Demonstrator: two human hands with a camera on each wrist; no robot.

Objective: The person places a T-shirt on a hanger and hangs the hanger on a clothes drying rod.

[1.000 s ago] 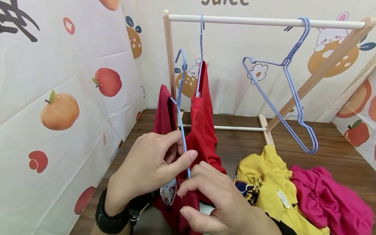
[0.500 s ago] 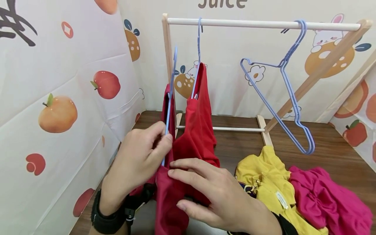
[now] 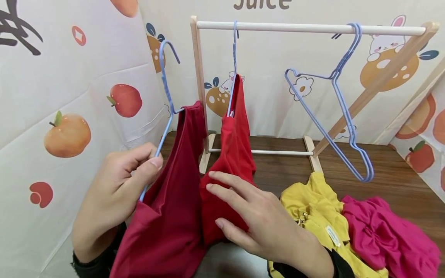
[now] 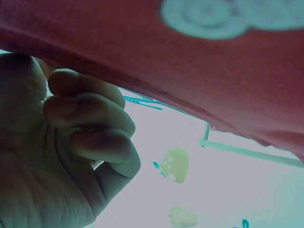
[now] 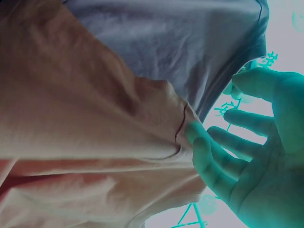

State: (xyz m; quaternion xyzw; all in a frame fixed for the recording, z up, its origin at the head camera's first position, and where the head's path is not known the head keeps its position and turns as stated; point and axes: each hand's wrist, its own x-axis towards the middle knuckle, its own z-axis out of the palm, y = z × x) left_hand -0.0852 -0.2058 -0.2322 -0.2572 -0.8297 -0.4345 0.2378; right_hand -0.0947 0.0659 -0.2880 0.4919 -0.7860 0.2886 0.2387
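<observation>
My left hand [image 3: 116, 189] pinches one arm of a blue hanger [image 3: 166, 87] between thumb and fingers. From that hanger drapes a dark red garment [image 3: 174, 216], its open neckline facing up. In the left wrist view, the curled fingers [image 4: 99, 118] sit just under the garment's edge. My right hand [image 3: 264, 220] has its fingers spread and relaxed, in front of a bright red garment [image 3: 240, 150]. That garment hangs on another blue hanger [image 3: 234, 50] on the rack. In the right wrist view, fingertips are close to the cloth; whether they touch it I cannot tell.
The rack's white rail [image 3: 295, 27] spans the back between wooden posts. Two or more spare blue hangers [image 3: 342, 112] hang at its right end. A yellow garment [image 3: 313, 208] and a magenta garment [image 3: 386, 235] lie bunched on the brown tabletop [image 3: 278, 166].
My left hand has moved left with the hanger, whose hook now points right. The dark red garment has spread out along it. My right hand has come away from the dark red cloth.
</observation>
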